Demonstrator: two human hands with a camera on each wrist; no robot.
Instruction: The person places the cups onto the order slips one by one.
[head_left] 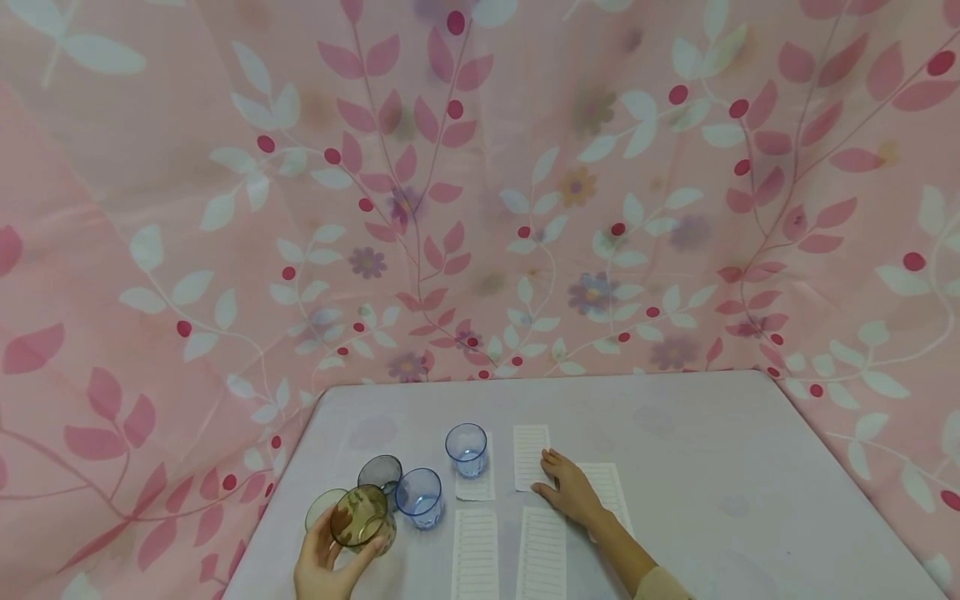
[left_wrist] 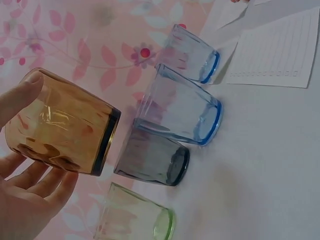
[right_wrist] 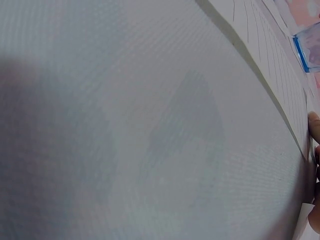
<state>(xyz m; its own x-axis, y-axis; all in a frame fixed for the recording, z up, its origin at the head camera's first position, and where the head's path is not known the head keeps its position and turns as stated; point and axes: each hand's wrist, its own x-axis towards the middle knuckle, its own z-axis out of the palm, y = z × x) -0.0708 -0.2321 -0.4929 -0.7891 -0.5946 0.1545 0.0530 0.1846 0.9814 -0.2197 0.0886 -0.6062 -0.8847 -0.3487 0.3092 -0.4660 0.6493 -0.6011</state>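
Amber, round glass tumbler [left_wrist: 67, 125]: above the pale-covered desk [head_left: 675, 433], near left — my left fingers [left_wrist: 62, 192] clamped round it. Likely stiff, slick, breakable; best held mid-wall. My right fingers [head_left: 557, 461]: apart from thumb.

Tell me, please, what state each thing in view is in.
Amber glass, held in the left hand, off the table
Far blue glass, upright on a paper slip
Near blue glass, upright on the table
Grey glass, upright on the table
Green glass, upright on the table
Other paper slips, laid out, lined sides up
Right hand, at a slip's edge
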